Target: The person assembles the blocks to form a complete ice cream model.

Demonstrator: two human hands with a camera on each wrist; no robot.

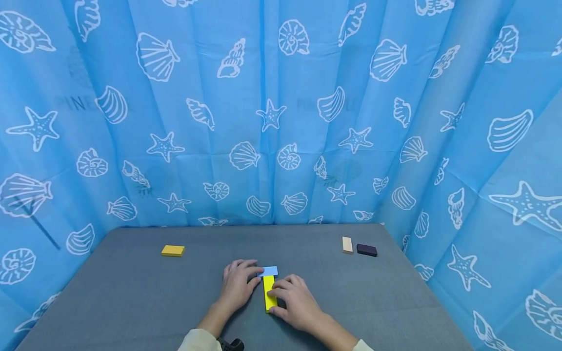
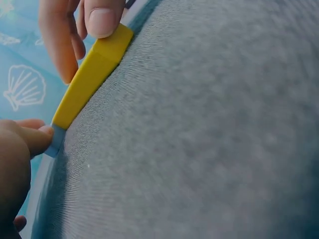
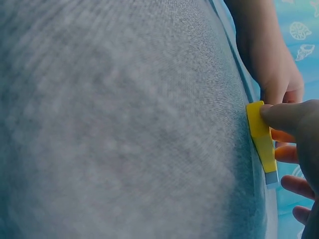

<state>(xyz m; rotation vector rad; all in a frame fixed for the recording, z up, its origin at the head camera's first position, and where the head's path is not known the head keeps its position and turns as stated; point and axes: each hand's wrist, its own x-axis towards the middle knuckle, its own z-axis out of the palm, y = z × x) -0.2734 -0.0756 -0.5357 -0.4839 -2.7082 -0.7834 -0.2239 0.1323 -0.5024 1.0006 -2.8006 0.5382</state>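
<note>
A long bright yellow block (image 1: 270, 292) lies on the grey table, pointing away from the person. Across its far end sits a light blue block (image 1: 270, 271), so the two together form a T. My left hand (image 1: 239, 282) pinches the left end of the blue block between thumb and finger, as the left wrist view also shows at the blue block (image 2: 57, 142). From the right side, my right hand (image 1: 298, 303) grips the yellow block (image 3: 264, 144), its thumb at the near end and a fingertip farther along.
Toward the back left of the grey table (image 1: 210, 243) lies a darker yellow block (image 1: 173, 250). At the back right are a cream block (image 1: 347, 245) and a dark purple block (image 1: 366, 250). A blue curtain (image 1: 272, 146) with white shells hangs behind and beside the table.
</note>
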